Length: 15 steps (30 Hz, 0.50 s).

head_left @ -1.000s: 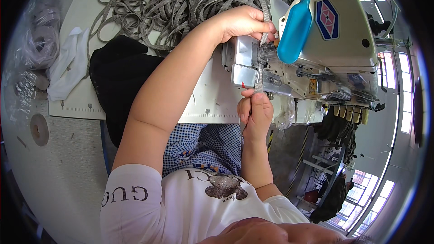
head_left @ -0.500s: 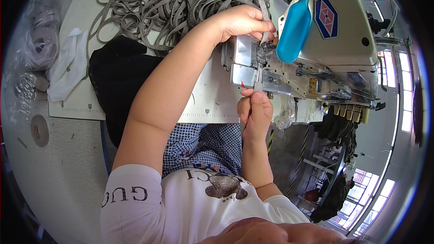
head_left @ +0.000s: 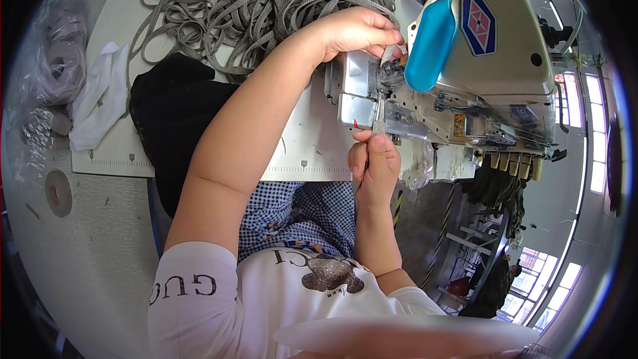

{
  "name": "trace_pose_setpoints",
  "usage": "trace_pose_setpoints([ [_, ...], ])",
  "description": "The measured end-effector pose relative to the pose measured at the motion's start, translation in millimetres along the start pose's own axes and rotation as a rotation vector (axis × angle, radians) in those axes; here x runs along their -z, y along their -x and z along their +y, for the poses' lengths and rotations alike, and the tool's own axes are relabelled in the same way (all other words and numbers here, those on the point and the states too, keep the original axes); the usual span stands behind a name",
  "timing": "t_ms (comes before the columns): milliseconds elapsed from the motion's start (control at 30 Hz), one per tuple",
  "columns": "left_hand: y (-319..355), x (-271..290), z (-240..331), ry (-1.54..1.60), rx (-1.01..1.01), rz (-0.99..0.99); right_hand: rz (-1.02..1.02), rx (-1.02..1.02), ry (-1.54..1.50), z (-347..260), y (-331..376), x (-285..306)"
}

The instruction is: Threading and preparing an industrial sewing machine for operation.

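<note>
A grey woven drawcord (head_left: pixel 379 116) runs through the sewing machine (head_left: pixel 498 46), across its metal plate and under the presser area. Behind the plate, my left hand (head_left: pixel 364 32) pinches the cord between thumb and fingers. On the near side, my right hand (head_left: pixel 376 161) is closed on the same cord, thumb on top and fingers curled. The stretch between the hands looks taut. At the back of the table lies a tangled heap of this cord (head_left: pixel 266 10), from which a strand curves down to my left hand. The needle itself is too small to make out.
A blue padded piece (head_left: pixel 430 43) hangs on the front of the machine head. Black cloth (head_left: pixel 176 103) lies left of my left forearm on the white table (head_left: pixel 312 153). Further left are a white cloth (head_left: pixel 100 96) and clear plastic bags (head_left: pixel 60 60). Dark garments (head_left: pixel 495 193) hang at the right.
The strand between the heap and my left hand has shifted and now curves more. Both hands stay in nearly the same place. A pale blurred shape has appeared at the lower edge.
</note>
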State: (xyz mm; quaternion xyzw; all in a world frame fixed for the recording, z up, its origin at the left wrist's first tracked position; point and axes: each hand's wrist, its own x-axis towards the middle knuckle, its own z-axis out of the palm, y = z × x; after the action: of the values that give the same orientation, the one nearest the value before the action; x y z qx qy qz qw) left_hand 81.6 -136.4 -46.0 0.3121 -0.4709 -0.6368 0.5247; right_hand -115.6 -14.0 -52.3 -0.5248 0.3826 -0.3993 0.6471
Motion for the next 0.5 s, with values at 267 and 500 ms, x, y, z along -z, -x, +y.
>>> trace_pose_setpoints([
  [267, -1.7, 0.5, -1.7, -0.006, 0.0, -0.008, 0.006, 0.005, 0.021, -0.5, 0.4, -1.0],
  [500, -3.1, 1.4, -3.5, 0.013, -0.014, -0.013, 0.016, 0.004, 0.028, -0.5, 0.5, -1.7],
])
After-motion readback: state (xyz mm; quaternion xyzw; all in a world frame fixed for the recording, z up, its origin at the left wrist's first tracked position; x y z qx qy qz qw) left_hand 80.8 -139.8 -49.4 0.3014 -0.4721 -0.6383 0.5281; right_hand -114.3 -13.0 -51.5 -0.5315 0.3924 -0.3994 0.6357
